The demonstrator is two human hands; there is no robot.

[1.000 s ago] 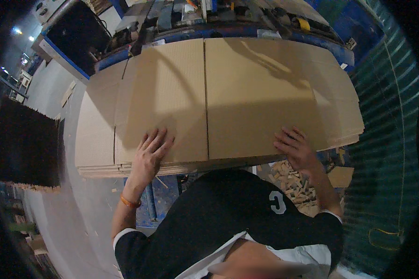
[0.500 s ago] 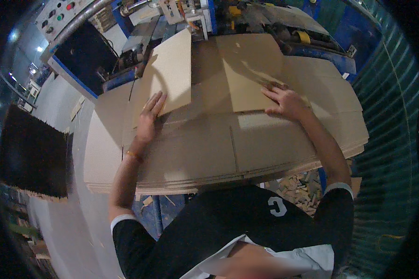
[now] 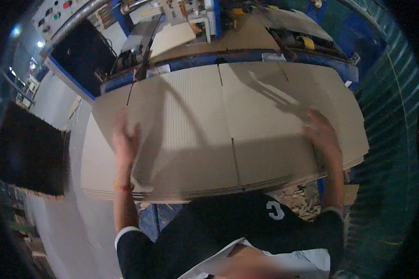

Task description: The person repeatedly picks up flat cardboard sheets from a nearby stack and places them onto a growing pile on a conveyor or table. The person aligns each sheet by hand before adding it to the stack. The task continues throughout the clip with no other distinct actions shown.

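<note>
- Green corrugated wall at right, blue-framed machine ahead: a stack of flat cardboard sheets lies between the machine and the worker.
- Left hand and right hand appear over opposite sides of the stack, each grip apparently released, fingers spread (motion blur hides any contact).
- Each sheet should prove light, fairly stiff, bendable at its creases and easily dented; holding both side edges, well apart, would suit it best.
</note>
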